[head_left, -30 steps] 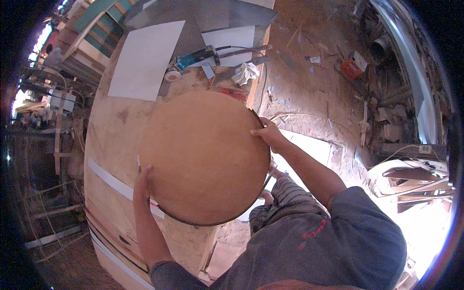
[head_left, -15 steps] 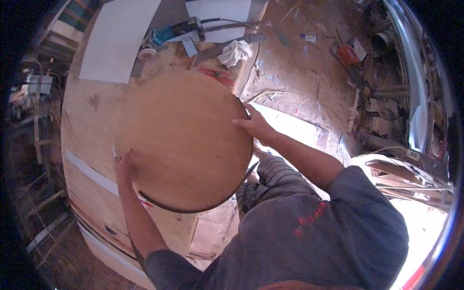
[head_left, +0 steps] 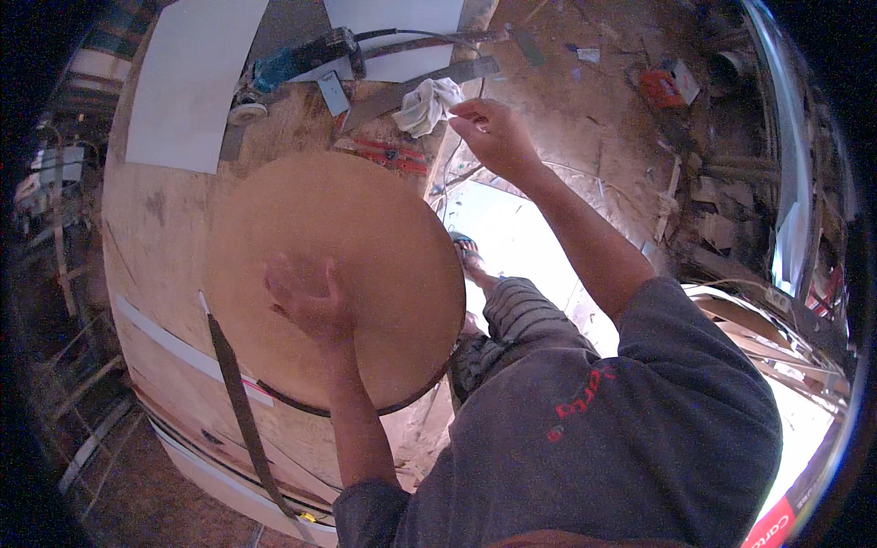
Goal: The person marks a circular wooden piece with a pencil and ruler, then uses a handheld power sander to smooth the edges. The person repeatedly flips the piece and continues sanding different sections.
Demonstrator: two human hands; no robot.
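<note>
A round wooden board (head_left: 384, 274) with a dark rim lies on the workbench, its near right side reaching past the bench edge. My left hand (head_left: 311, 297) rests on the board's face with its fingers spread, holding nothing. Off the board, my right hand (head_left: 498, 142) is raised beside a crumpled white cloth (head_left: 427, 108). Its fingers are loosely bent and apart, with nothing seen in them; whether the fingertips touch the cloth I cannot tell. A long dark strip (head_left: 239, 402) hangs down left of the board.
Farther back on the bench (head_left: 155, 210) lie a teal angle grinder (head_left: 297, 64), a small light-blue rectangular piece (head_left: 333, 93), red-handled tools (head_left: 393, 155) and a white sheet (head_left: 196, 82). Scraps and an orange-red object (head_left: 660, 89) litter the floor at the right.
Both hands have let go of the board's edge. The left hand moved onto its face; the right rose away toward the cloth. The board has settled lower, and the dark strip now shows at left.
</note>
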